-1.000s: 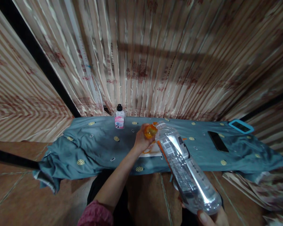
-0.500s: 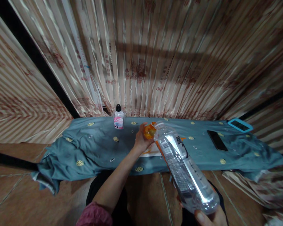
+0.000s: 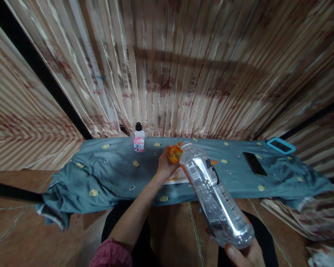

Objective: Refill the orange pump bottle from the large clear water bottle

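My right hand (image 3: 243, 254) grips a large clear plastic bottle (image 3: 217, 196) near its base. The bottle tilts, its mouth pointing up and left. At that mouth is a small see-through orange container (image 3: 174, 154), with the fingers of my left hand (image 3: 165, 165) wrapped round it. Whether the two rims touch, I cannot tell. Below them a white and orange sheet (image 3: 176, 178) lies on the cloth, partly hidden by my left hand and the bottle. An orange pointed piece (image 3: 215, 162) shows just past the bottle's right side.
A blue-green cloth (image 3: 114, 178) with pineapple prints covers the low bench. On it stand or lie a pink-labelled bottle with a black cap (image 3: 139, 139), a black phone (image 3: 255, 164) and a light-blue-framed device (image 3: 281, 145). Pleated curtains (image 3: 161, 74) hang behind. A dark pole (image 3: 41, 70) slants at left.
The large bottle and my right hand have shifted slightly left. My left hand keeps its hold on the orange container. The whole view has moved a little.
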